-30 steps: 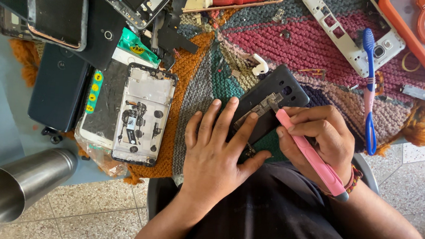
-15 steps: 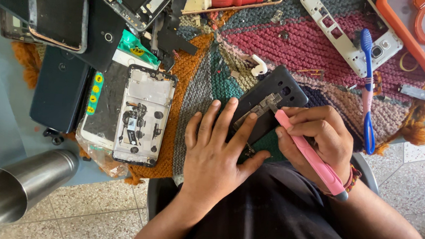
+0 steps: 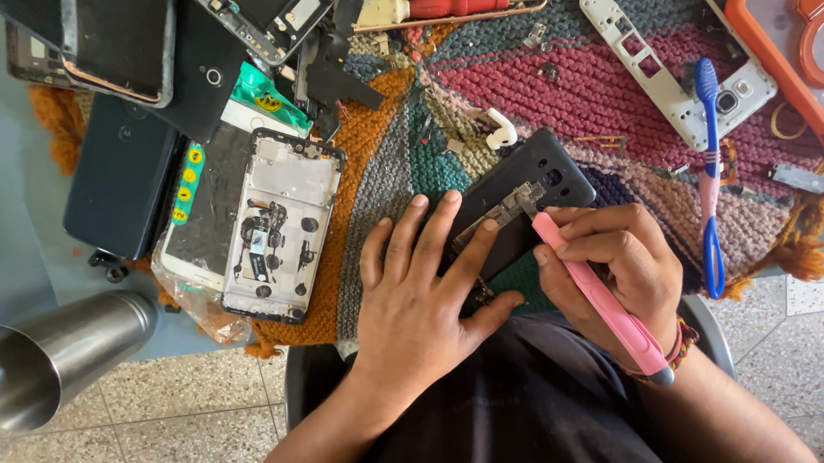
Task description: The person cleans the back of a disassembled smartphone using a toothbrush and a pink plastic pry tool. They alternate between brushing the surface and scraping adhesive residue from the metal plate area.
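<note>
a knitted mat [image 3: 577,88] in many colours is covering the desk [image 3: 7,222], and its near edge is carrying the work. dark phone bodies [image 3: 115,187] are stacking up toward the desk's far left corner, with an opened phone frame [image 3: 282,222] lying just beside them. a steel cup [image 3: 45,361] is lying on its side off the near left corner. an orange case [image 3: 820,57] is sitting at the far right corner, a white frame [image 3: 670,61] and a blue toothbrush [image 3: 711,165] near it. the black phone [image 3: 531,187] is lying at the near edge; the left hand [image 3: 427,291] is pressing flat on it, fingers spread, hiding its lower half. the right hand [image 3: 617,265] is gripping a pink tool [image 3: 601,298], tip touching the phone.
</note>
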